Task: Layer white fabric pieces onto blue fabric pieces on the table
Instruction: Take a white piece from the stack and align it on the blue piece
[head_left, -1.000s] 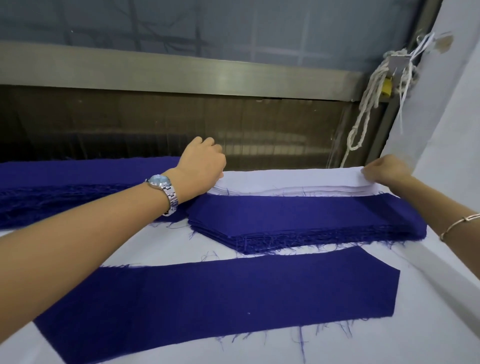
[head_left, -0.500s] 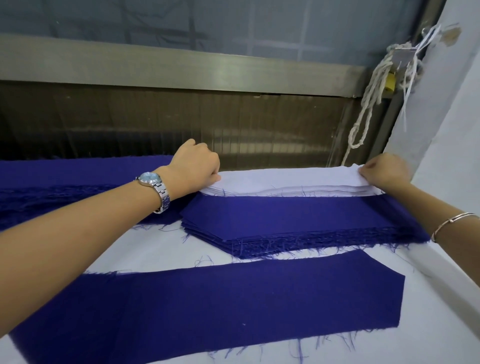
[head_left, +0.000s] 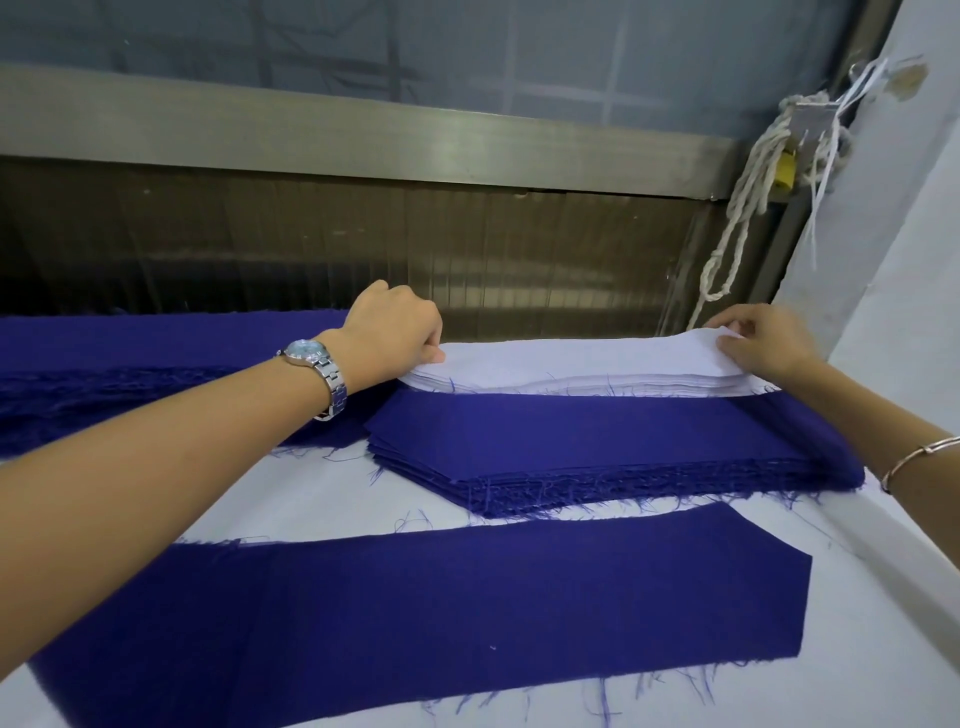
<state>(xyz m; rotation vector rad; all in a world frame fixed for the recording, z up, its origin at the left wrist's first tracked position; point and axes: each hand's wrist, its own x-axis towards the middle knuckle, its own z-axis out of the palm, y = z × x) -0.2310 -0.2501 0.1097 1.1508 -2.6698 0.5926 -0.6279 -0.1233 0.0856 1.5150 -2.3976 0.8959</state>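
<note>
A stack of white fabric pieces (head_left: 576, 364) lies at the far side of the table. My left hand (head_left: 395, 330) pinches the stack's top left corner with curled fingers. My right hand (head_left: 763, 345) pinches the top white piece at its right end and lifts that end slightly. In front of the white stack sits a stack of blue fabric pieces (head_left: 597, 441) with frayed edges. One single blue fabric piece (head_left: 389, 618) lies flat and spread out near me.
The table (head_left: 883, 623) has a white cover. A larger blue fabric pile (head_left: 130, 374) lies at the far left. A metal rail and a brown ribbed panel (head_left: 363, 249) run behind the table. A knotted rope (head_left: 743, 208) hangs at the right, beside a white wall.
My right hand has raised the right end of the top white piece off the stack. My left hand has stayed on the left corner.
</note>
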